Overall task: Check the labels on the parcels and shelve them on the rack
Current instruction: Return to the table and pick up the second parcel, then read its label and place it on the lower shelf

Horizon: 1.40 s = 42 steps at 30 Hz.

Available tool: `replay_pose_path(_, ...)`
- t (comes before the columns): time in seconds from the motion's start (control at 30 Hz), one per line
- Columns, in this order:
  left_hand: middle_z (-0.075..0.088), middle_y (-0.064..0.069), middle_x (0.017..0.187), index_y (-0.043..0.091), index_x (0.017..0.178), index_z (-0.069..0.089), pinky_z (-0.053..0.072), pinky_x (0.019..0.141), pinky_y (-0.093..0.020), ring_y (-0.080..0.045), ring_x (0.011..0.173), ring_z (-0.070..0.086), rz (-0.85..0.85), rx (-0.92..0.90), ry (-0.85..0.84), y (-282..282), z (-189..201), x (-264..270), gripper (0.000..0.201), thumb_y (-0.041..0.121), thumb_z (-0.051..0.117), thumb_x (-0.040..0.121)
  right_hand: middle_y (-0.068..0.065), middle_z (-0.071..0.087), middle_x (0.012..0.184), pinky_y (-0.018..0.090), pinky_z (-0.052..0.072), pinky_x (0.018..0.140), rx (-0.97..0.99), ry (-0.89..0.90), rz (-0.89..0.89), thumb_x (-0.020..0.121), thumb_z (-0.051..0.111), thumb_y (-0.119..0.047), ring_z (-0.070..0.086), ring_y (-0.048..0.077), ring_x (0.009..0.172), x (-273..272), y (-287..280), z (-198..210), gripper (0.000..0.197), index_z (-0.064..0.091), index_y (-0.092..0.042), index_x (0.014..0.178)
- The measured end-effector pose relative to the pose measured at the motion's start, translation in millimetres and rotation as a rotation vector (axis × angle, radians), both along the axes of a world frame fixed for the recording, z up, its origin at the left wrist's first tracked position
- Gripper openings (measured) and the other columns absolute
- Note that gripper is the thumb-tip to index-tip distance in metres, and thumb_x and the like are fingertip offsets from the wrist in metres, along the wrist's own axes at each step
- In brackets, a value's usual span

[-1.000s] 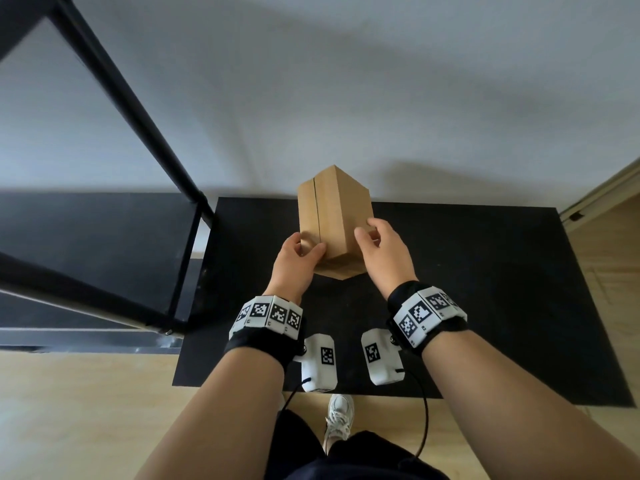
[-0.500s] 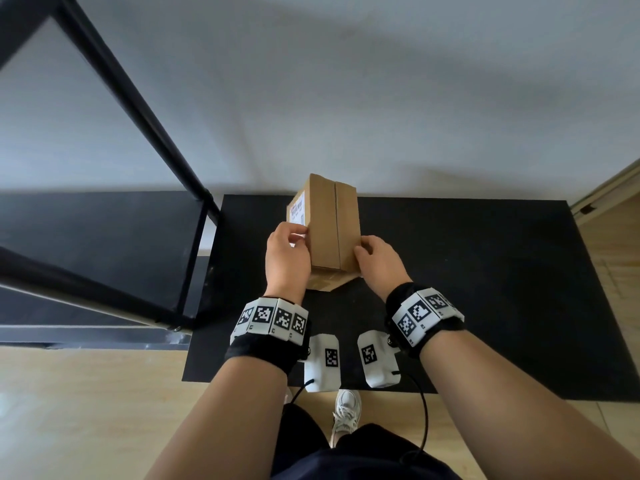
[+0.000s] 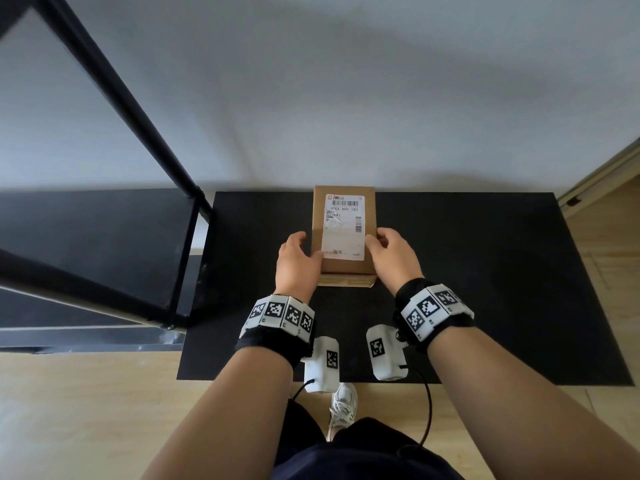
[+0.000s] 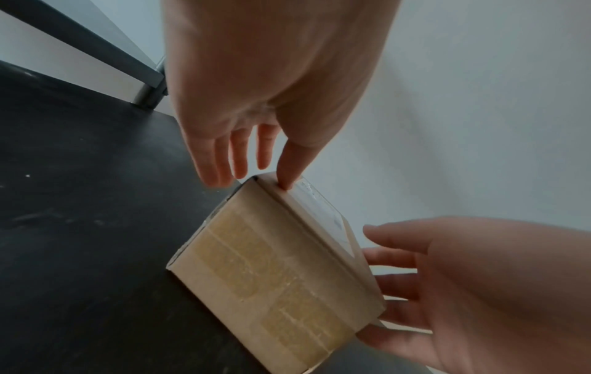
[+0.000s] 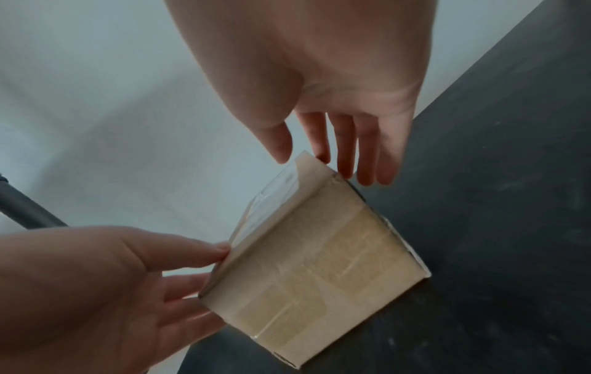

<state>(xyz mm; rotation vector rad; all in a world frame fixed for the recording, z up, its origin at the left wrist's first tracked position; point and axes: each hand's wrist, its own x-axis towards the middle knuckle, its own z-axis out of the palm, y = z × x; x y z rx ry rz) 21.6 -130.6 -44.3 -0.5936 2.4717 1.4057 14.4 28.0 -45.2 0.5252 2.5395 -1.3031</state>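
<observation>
A brown cardboard parcel (image 3: pixel 320 216) lies flat on the black table (image 3: pixel 485 271), near its back edge, with its white shipping label (image 3: pixel 344 226) facing up. My left hand (image 3: pixel 298 261) flanks the parcel's left side. In the left wrist view its thumb (image 4: pixel 288 177) touches the top edge of the parcel (image 4: pixel 272 273) and the fingers reach down beside it, fairly straight. My right hand (image 3: pixel 391 258) flanks the right side. In the right wrist view its straight fingers (image 5: pixel 348 157) lie along the wall of the parcel (image 5: pixel 319 258), with the thumb just over the top corner.
A black metal rack stands to the left, with a dark shelf (image 3: pixel 97 237) at about table height and a slanting post (image 3: pixel 121 98) above it. A pale wall (image 3: pixel 346 98) runs right behind the table. Wooden floor (image 3: pixel 86 410) lies in front.
The parcel stood on end with a corner toward me. Both hands turned it and laid it flat, so the label now faces up.
</observation>
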Motion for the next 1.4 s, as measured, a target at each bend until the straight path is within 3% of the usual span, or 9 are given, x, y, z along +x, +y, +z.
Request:
replay_pose_path(0.2, 0.057, -0.005, 0.142, 0.011, 0.149, 0.044, 0.048, 0.103, -0.036, -0.023, 0.128, 0.056, -0.068, 0.026, -0.026, 0, 1, 5, 0.051, 0.022, 0.053, 0.100, 0.005, 0.059, 0.134, 0.027, 0.044, 0.086, -0.014, -0.054, 0.046, 0.099, 0.049, -0.029, 0.058, 0.023, 0.118, 9, 0, -5, 0.042, 0.049, -0.013, 0.138)
replay_pose_path(0.37, 0.065, -0.006, 0.132, 0.011, 0.138, 0.056, 0.049, 0.090, -0.029, -0.022, 0.116, 0.062, -0.135, 0.058, -0.049, 0, 4, 6, 0.038, 0.019, 0.048, 0.101, 0.005, 0.061, 0.132, 0.029, 0.047, 0.086, -0.032, -0.080, 0.060, 0.099, 0.049, -0.028, 0.059, 0.022, 0.114, 9, -3, -2, 0.038, 0.052, -0.013, 0.134)
replay_pose_path(0.5, 0.061, -0.005, 0.136, 0.012, 0.144, 0.051, 0.049, 0.097, -0.030, -0.020, 0.123, 0.059, -0.071, 0.113, -0.032, -4, 15, 9, 0.044, 0.020, 0.053, 0.100, 0.004, 0.061, 0.129, 0.026, 0.043, 0.080, -0.058, -0.056, 0.040, 0.098, 0.051, -0.024, 0.059, 0.017, 0.105, 6, -3, 10, 0.036, 0.052, -0.013, 0.133)
replay_pose_path(0.57, 0.060, -0.004, 0.137, 0.013, 0.145, 0.049, 0.049, 0.100, -0.031, -0.020, 0.124, 0.058, -0.019, 0.153, -0.013, -6, 25, 7, 0.047, 0.020, 0.056, 0.099, 0.004, 0.061, 0.129, 0.027, 0.042, 0.080, -0.076, -0.039, 0.026, 0.097, 0.051, -0.023, 0.059, 0.019, 0.108, 3, -3, 21, 0.038, 0.050, -0.013, 0.134)
replay_pose_path(0.73, 0.062, -0.001, 0.127, 0.013, 0.136, 0.053, 0.047, 0.086, -0.026, -0.014, 0.109, 0.059, 0.079, 0.254, 0.074, -13, 58, -3, 0.041, 0.025, 0.059, 0.098, 0.003, 0.059, 0.130, 0.025, 0.043, 0.079, -0.170, 0.030, 0.014, 0.097, 0.052, -0.022, 0.057, 0.019, 0.111, -2, -4, 56, 0.040, 0.047, -0.013, 0.135)
replay_pose_path(0.93, 0.067, -0.001, 0.119, 0.018, 0.122, 0.061, 0.053, 0.100, -0.038, -0.017, 0.112, 0.065, 0.087, 0.388, 0.192, -27, 108, -8, 0.030, 0.026, 0.066, 0.093, 0.000, 0.061, 0.122, 0.020, 0.048, 0.075, -0.277, 0.193, 0.020, 0.093, 0.060, -0.020, 0.060, 0.015, 0.106, 0, 5, 112, 0.036, 0.049, -0.016, 0.127)
replay_pose_path(1.1, 0.067, 0.006, 0.120, 0.019, 0.136, 0.056, 0.052, 0.102, -0.036, -0.013, 0.114, 0.064, 0.050, 0.463, 0.305, -27, 149, -7, 0.045, 0.019, 0.068, 0.093, -0.005, 0.061, 0.128, 0.038, 0.051, 0.096, -0.303, 0.339, 0.058, 0.092, 0.059, -0.022, 0.057, 0.016, 0.119, 0, 9, 150, 0.046, 0.049, -0.025, 0.137)
replay_pose_path(1.3, 0.068, 0.009, 0.126, 0.023, 0.135, 0.058, 0.047, 0.108, -0.042, -0.010, 0.120, 0.062, -0.019, 0.437, 0.371, -28, 171, -7, 0.046, 0.015, 0.069, 0.092, -0.011, 0.061, 0.124, 0.023, 0.051, 0.083, -0.300, 0.444, 0.093, 0.091, 0.061, -0.017, 0.058, 0.007, 0.112, 0, 14, 170, 0.046, 0.050, -0.027, 0.135)
replay_pose_path(1.4, 0.070, 0.009, 0.125, 0.024, 0.130, 0.062, 0.047, 0.108, -0.044, -0.011, 0.120, 0.064, -0.027, 0.443, 0.381, -26, 173, -9, 0.043, 0.011, 0.070, 0.090, -0.009, 0.061, 0.127, 0.026, 0.053, 0.087, -0.318, 0.476, 0.069, 0.089, 0.063, -0.013, 0.058, 0.009, 0.114, -1, 15, 173, 0.050, 0.049, -0.025, 0.136)
